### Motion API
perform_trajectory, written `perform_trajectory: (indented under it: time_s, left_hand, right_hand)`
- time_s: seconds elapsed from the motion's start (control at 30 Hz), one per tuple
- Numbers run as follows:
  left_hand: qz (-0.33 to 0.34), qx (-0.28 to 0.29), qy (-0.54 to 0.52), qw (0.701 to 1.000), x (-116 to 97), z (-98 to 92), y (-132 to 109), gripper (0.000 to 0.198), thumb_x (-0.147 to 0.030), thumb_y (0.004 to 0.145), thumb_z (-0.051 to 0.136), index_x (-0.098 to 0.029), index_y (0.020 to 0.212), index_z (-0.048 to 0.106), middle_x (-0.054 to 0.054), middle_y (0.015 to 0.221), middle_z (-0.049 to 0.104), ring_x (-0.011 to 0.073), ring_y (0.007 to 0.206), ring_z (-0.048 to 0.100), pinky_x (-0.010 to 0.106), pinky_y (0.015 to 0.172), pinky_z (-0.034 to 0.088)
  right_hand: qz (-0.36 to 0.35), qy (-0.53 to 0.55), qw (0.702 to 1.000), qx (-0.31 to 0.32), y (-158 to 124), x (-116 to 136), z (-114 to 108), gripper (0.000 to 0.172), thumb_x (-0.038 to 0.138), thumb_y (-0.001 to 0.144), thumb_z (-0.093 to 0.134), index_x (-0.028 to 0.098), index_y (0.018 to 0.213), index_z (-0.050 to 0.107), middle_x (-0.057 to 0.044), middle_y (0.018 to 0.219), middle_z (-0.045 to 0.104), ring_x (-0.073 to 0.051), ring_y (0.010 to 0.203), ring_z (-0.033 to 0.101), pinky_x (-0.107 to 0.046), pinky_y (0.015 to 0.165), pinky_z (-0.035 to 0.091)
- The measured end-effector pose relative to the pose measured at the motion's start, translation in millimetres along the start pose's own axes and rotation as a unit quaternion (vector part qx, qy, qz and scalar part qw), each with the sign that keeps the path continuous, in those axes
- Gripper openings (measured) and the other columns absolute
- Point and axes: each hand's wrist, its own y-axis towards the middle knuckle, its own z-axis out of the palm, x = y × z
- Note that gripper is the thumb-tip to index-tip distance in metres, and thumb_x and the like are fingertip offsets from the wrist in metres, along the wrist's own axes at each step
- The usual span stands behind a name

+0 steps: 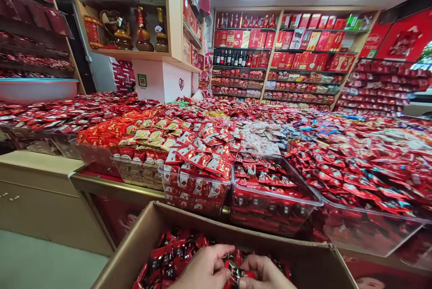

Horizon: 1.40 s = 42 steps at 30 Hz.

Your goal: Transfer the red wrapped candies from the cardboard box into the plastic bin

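Both hands are inside an open cardboard box (263, 241) at the bottom of the view. Red and black wrapped candies (168, 257) lie loose in it. My left hand (205, 266) has its fingers curled, thumb and forefinger against a wrapped candy (235, 273). From the other side my right hand (265, 273) pinches the same small packet. Part of the packet is hidden by the fingers. Just beyond the box stands a clear plastic bin (270, 208) with similar red and black packets, lower in its bin than the heaps around it.
Left of that bin, another clear bin (195, 190) is heaped with red and white packets. Gold packets (157, 131) and orange-red packets (104, 129) lie further left. A large heap of red packets (354, 176) is at right. Shelves (273, 55) with bottles and boxes line the back.
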Motion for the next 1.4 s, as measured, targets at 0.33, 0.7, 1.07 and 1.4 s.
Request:
perform_trajectory:
  time_s: [0.33, 0.7, 1.07, 1.4]
  left_hand:
    - [0.042, -0.067, -0.139, 0.987, -26, -2.2, -6, 0.043, -0.029, 0.075, 0.046, -0.014, 0.115, 0.040, -0.006, 0.053, 0.044, 0.0079, 0.049, 0.034, 0.020, 0.049, 0.029]
    - [0.002, -0.023, -0.278, 0.960, -20, 5.7, -2, 0.033, -0.024, 0.068, 0.057, -0.015, 0.098, 0.047, 0.003, 0.081, 0.057, 0.0141, 0.076, 0.052, 0.025, 0.067, 0.040]
    - [-0.006, -0.098, -0.186, 0.978, -12, 17.6, 2, 0.011, -0.020, 0.065, 0.053, -0.016, 0.064, 0.042, -0.006, 0.057, 0.044, 0.0093, 0.056, 0.040, 0.021, 0.054, 0.034]
    - [0.064, -0.015, -0.288, 0.955, -38, 7.1, -18, 0.028, -0.044, 0.074, 0.044, -0.016, 0.076, 0.048, -0.002, 0.064, 0.046, 0.0101, 0.061, 0.042, 0.022, 0.059, 0.034]
  right_hand:
    - [-0.017, 0.101, 0.991, -0.083, -25, 47, 7, 0.028, 0.040, 0.068, 0.055, 0.014, 0.080, 0.053, 0.001, 0.057, 0.053, -0.009, 0.052, 0.051, -0.019, 0.047, 0.034]
    - [-0.050, -0.015, 0.990, -0.134, -24, 43, 5, 0.031, 0.041, 0.071, 0.050, 0.013, 0.083, 0.057, 0.001, 0.059, 0.052, -0.009, 0.053, 0.045, -0.021, 0.049, 0.037]
    - [-0.228, -0.393, 0.869, -0.195, -23, 25, 20, 0.036, 0.024, 0.061, 0.059, 0.020, 0.094, 0.046, -0.006, 0.091, 0.048, -0.016, 0.076, 0.050, -0.023, 0.064, 0.043]
    - [-0.289, -0.497, 0.810, -0.117, -55, 77, 9, 0.051, 0.009, 0.064, 0.044, 0.022, 0.112, 0.037, -0.009, 0.111, 0.043, -0.018, 0.100, 0.043, -0.025, 0.080, 0.039]
